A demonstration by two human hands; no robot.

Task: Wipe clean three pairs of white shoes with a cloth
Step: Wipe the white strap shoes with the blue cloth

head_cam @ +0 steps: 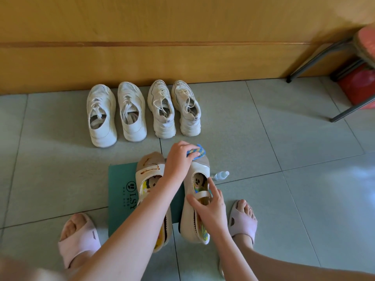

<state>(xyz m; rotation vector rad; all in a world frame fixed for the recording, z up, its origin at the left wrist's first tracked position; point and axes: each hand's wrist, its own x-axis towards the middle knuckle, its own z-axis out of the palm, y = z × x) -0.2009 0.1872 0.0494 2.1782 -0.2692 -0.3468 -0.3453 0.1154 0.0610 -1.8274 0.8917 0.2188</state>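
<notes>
Two cream strap shoes lie on a green mat [119, 189] in front of me. My left hand [178, 159] reaches across and presses a blue and yellow cloth [197, 152] on the toe of the right-side strap shoe [197, 173]. My right hand [211, 207] grips that shoe at its strap and side. The left-side strap shoe [149, 169] shows brown stains on its toe and is partly hidden by my left forearm. Two pairs of white sneakers stand by the wall: one pair [116, 114] on the left, a chunky-soled pair [174, 110] to its right.
A small clear bottle [221, 175] lies on the grey tiles just right of the strap shoes. My feet in pink slippers [79, 238] flank the mat. A metal-legged stool [345, 57] and a red object [359, 84] stand at the far right by the wooden wall.
</notes>
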